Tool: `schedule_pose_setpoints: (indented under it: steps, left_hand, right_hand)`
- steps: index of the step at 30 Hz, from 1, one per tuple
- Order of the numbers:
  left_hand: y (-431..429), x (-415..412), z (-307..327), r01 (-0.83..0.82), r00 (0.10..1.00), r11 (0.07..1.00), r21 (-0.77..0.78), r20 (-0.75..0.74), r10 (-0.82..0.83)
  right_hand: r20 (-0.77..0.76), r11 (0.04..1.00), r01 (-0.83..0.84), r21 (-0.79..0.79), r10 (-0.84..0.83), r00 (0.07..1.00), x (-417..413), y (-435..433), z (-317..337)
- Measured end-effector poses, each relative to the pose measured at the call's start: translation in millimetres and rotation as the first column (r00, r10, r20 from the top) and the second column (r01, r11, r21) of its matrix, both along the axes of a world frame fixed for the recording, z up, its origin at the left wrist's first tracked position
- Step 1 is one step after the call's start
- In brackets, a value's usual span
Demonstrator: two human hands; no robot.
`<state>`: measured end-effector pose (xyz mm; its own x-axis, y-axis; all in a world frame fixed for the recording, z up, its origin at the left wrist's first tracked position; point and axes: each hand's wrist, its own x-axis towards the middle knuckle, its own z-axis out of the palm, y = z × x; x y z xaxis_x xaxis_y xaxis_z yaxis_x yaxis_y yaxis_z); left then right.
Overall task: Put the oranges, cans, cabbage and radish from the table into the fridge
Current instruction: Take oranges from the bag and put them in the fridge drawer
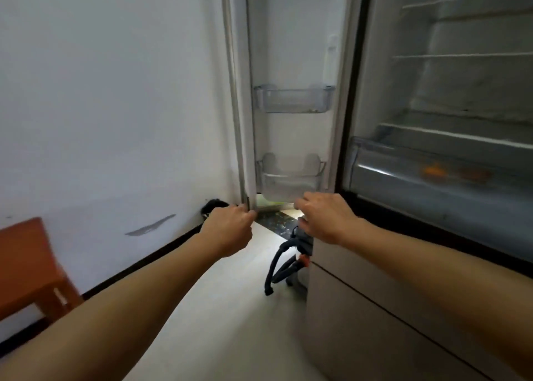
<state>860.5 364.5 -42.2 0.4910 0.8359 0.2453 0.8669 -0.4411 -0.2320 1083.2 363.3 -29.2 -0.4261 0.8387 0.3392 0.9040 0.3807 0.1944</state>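
Dimly, oranges (455,173) behind blurred drawer front (403,178); hands: left (227,230) gripping fridge door (245,149), right (326,216) loose, empty.

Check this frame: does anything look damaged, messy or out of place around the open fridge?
Two things. A grey scuff mark streaks the white wall low down, left of the fridge door. A loose bundle of dark hoses lies on the floor beside the fridge's lower corner. The door bins look empty.

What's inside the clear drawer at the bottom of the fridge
Through the crisper drawer front, blurred orange shapes show, likely oranges. The frosted plastic hides anything else inside.
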Motion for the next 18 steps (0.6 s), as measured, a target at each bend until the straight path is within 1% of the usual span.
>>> schedule_pose_setpoints:
  steps: [4,5,8,12,18]
  left_hand:
    - [-52,-119,-21,-0.176,0.984,0.983,-0.055,-0.003,0.176]
    - [-63,-140,-26,-0.205,0.979,0.977,-0.058,0.007,0.206]
    - [-119,-242,-38,-0.338,0.941,0.935,-0.107,-0.017,0.338]
    - [-189,-363,-48,-0.487,0.873,0.863,-0.135,-0.037,0.487]
    - [-274,-496,-58,-0.668,0.738,0.727,-0.159,-0.020,0.674]
  right_hand:
    - [0.020,0.986,-0.164,-0.027,0.165,0.986,-116,-15,-27]
    - [0.019,0.982,-0.184,-0.033,0.185,0.983,-136,-19,-33]
    - [-0.006,0.955,-0.286,-0.076,0.287,0.958,-243,-47,-52]
    - [-0.027,0.884,-0.451,-0.121,0.452,0.892,-381,-91,-72]
    - [-0.063,0.754,-0.639,-0.149,0.638,0.767,-544,-139,-87]
